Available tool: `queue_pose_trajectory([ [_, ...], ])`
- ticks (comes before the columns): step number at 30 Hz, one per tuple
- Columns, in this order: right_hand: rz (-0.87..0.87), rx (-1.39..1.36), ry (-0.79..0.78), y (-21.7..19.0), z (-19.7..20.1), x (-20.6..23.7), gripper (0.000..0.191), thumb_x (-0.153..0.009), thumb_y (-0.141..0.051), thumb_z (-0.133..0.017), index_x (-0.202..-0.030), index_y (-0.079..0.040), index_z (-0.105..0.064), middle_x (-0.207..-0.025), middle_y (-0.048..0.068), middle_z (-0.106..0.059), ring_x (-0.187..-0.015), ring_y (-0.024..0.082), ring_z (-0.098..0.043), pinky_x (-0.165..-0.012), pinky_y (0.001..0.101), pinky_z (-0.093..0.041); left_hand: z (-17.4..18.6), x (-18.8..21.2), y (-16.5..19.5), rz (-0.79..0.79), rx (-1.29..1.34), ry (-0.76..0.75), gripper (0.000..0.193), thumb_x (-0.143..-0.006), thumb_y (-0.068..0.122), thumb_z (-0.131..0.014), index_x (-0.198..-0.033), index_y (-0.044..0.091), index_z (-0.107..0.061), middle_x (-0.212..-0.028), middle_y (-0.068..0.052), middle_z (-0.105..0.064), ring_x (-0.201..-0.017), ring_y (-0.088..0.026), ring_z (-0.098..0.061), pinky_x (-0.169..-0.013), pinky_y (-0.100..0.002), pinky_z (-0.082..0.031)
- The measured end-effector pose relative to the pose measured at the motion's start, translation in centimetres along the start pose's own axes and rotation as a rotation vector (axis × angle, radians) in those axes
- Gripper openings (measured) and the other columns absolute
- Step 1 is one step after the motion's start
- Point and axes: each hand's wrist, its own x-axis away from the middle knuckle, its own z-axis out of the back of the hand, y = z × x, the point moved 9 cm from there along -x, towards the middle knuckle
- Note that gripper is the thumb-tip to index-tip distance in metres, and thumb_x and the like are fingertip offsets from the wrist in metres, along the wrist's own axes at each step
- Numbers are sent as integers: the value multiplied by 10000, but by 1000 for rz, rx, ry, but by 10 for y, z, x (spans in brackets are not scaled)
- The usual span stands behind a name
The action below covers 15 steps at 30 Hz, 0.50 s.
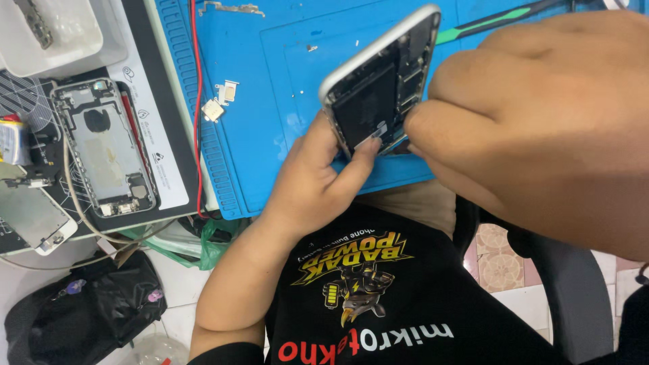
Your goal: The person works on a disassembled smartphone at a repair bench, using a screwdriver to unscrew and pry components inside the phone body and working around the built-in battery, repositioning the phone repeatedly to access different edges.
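Above the near edge of the blue work mat (pixel 270 101), an opened phone body (pixel 378 81) is held up off the surface, tilted, its silver rim around a dark interior with a black battery block and small boards. Its long axis runs from lower left to upper right, the upper end pointing away from the person. The left hand (pixel 318 176) grips its lower end, thumb pressed on the inside edge. The right hand (pixel 534 115) has its fingers pinched together at the phone's lower right corner; what they pinch is too small to tell. Left of the mat, a second stripped phone shell (pixel 105 145) lies on a white card with small round grey symbols. A white tray (pixel 74 47) sits at upper left, and a black bag (pixel 81 311) is on the floor.
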Motion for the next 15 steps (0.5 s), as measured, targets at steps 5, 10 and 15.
queue_pose_trajectory([
  [5, 16, 12, 28, -6, 1, -8, 187, -775, -265, -784, -766, -151, -635, -715, 11, -566, -745, 228, -671, -643, 385, -512, 1, 4, -10, -25, -8, -36, 277, -1083, 84, -672, -1339, 28, -581, -1147, -47, -729, -1068, -98, -674, -989, -293, -569],
  [10, 33, 85, -11, -8, -12, -12, 192, -815, -294, -783, -787, -165, -644, -717, -3, -573, -688, 181, -651, -607, 348, -499, 0, 6, -11, -53, 35, -45, 314, -1090, 99, -665, -1384, 39, -571, -1134, -55, -734, -1049, -94, -681, -999, -295, -577],
  [15, 23, 81, -3, -8, -15, -11, 176, -850, -264, -788, -811, -156, -655, -713, -9, -568, -655, 152, -629, -549, 313, -471, 0, 6, -8, -70, -21, -59, 322, -1078, 101, -670, -1380, 45, -570, -1160, -60, -764, -1080, -113, -733, -1002, -296, -585],
])
